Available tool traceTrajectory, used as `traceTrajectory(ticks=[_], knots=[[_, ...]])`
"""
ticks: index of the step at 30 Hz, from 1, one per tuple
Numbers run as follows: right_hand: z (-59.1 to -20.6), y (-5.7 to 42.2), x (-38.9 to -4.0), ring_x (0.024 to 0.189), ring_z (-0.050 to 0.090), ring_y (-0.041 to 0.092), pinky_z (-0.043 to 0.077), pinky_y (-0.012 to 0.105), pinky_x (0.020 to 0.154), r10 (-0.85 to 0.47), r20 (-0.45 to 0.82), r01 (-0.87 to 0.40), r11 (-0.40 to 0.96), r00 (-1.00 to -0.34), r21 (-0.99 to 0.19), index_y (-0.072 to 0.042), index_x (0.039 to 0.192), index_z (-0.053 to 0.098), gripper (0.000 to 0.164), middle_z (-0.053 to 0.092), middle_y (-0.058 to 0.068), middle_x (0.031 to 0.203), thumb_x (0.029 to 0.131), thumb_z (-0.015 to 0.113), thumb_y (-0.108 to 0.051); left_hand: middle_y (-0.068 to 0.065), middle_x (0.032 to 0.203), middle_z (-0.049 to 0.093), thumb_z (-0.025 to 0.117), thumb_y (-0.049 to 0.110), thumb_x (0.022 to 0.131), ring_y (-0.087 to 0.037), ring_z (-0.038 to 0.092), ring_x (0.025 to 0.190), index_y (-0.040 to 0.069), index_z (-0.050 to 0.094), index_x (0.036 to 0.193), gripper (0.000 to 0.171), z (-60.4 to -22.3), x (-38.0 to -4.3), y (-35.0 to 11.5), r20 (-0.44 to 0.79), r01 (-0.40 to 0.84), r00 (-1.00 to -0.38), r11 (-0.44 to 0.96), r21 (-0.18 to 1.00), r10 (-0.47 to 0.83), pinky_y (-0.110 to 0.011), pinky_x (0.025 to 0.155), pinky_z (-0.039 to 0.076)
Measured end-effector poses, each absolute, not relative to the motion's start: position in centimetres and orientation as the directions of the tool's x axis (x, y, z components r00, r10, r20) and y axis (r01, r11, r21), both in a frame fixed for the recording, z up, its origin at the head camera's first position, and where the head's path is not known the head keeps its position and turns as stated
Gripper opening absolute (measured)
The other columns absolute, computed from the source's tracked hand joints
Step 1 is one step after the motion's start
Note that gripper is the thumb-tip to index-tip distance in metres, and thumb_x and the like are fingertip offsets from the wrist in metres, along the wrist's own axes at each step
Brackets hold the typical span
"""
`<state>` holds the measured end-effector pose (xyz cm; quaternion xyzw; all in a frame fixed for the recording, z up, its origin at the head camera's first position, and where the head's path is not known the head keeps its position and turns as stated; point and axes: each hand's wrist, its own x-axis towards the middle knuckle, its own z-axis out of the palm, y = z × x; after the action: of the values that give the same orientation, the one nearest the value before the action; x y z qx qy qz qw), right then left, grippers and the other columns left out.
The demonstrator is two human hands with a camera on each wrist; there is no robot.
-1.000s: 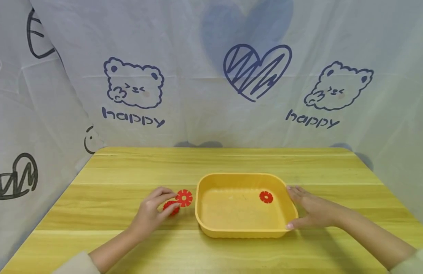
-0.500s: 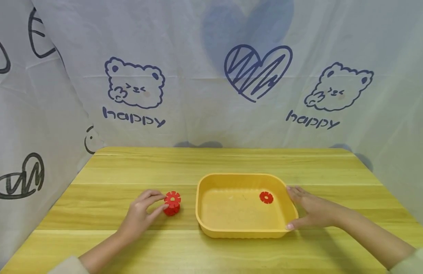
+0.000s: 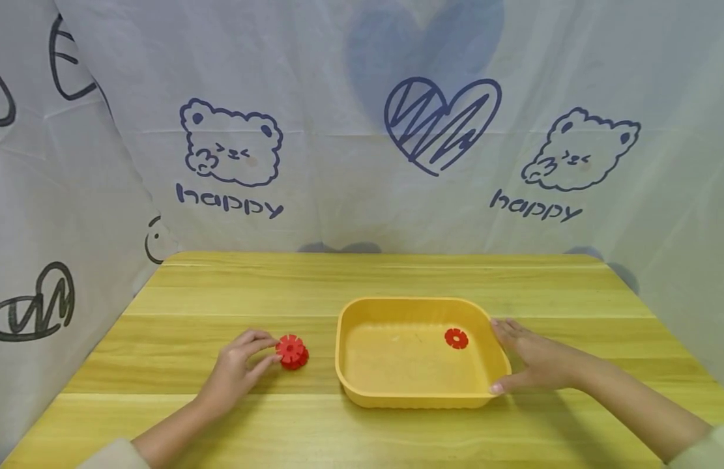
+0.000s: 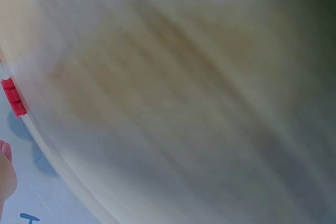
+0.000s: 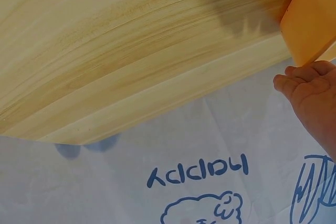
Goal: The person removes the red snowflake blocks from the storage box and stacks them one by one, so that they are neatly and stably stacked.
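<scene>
In the head view my left hand pinches a red notched plastic disc by its left edge, thumb below and fingers above. The disc sits over more red discs on the table, overlapping them. Edge-on, the red discs show as a small stack in the left wrist view. My right hand rests against the right end of a yellow plastic basket, fingers along its side and thumb at the front corner. One red disc lies flat inside the basket. In the right wrist view the fingers touch the basket's side.
The wooden table carries the basket right of centre and the discs to its left. Behind it hangs a pale cloth printed with bears and hearts, and more cloth hangs along the left side.
My left hand has moved left with its disc, from beside the other discs to over them, and then lowered slightly. The right hand and the basket have stayed in place.
</scene>
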<state>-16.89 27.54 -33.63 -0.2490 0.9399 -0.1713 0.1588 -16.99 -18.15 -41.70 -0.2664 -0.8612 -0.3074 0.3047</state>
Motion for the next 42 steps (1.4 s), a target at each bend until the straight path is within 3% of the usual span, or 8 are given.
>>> traceTrajectory(ticks=[23, 42], knots=[[-33.71, 27.74, -16.76, 0.133, 0.011, 0.055, 0.014, 0.064, 0.107, -0.528, -0.200, -0.419, 0.811, -0.825, -0.409, 0.017, 0.140, 0.017, 0.107, 0.014, 0.035, 0.147, 0.076, 0.067, -0.054, -0.007, 0.090, 0.065, 0.075, 0.005, 0.073, -0.020, 0.064, 0.084, -0.002, 0.070, 0.092, 0.021, -42.17, -17.05, -18.09, 0.453, 0.509, -0.838, 0.733, 0.451, 0.303, -0.030, 0.074, 0.056], [-33.89, 27.76, -16.94, 0.132, 0.011, 0.056, 0.016, 0.065, 0.106, -0.550, -0.196, -0.444, 0.799, -0.812, -0.405, 0.018, 0.139, 0.017, 0.106, 0.013, 0.037, 0.145, 0.077, 0.067, -0.051, -0.007, 0.090, 0.064, 0.072, 0.003, 0.076, -0.018, 0.063, 0.080, -0.003, 0.070, 0.091, 0.016, -42.00, -17.26, -17.82, 0.423, 0.514, -0.843, 0.726, 0.456, 0.331, -0.025, 0.069, 0.056]])
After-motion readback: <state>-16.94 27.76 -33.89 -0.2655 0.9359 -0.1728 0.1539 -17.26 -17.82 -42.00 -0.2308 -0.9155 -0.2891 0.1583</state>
